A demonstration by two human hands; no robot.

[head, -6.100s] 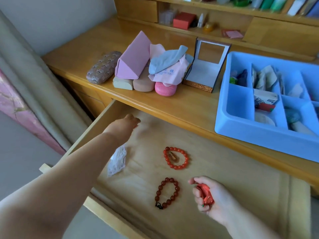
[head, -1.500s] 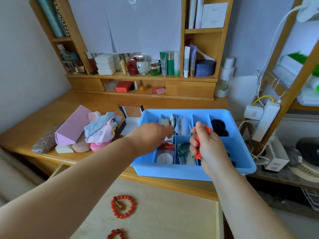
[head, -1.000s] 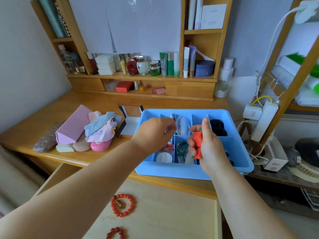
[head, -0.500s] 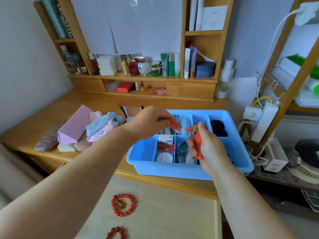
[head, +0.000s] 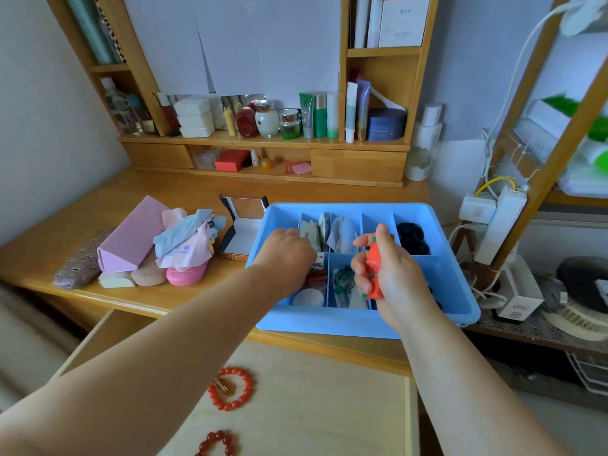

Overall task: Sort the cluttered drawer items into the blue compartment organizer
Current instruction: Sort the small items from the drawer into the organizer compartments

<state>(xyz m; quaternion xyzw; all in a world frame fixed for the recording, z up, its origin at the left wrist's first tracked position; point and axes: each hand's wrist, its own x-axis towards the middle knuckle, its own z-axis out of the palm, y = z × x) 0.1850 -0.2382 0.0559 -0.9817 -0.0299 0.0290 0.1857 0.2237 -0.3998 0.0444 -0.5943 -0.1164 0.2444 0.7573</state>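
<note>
Reaching lower than half a second ago, the left hand [head: 285,255] now dips over the middle-left cells of the blue plastic compartment organizer [head: 329,322], and the small red piece it pinched then is out of sight; its fingers are curled downward behind the knuckles, so I cannot tell whether they hold anything. The right hand [head: 391,278] has barely shifted: it hovers above the organizer's centre with its fingers clamped round an orange-red plastic clip with green tips [head: 375,261], the thumb raised along the clip's top. The clip sits wholly inside that fist, above the cells and apart from the left hand's knuckles.

The organizer rests on the wooden bench [head: 98,199], its near edge over the open pale wooden drawer [head: 312,406]. Folded grey packets [head: 332,232] stand in its back cells, and dark, perhaps fabric, bands [head: 413,238] fill the back right one. Two red bead bracelets lie in the drawer: a brighter one [head: 231,388] and a darker one [head: 215,442] at the frame's bottom edge.
</note>
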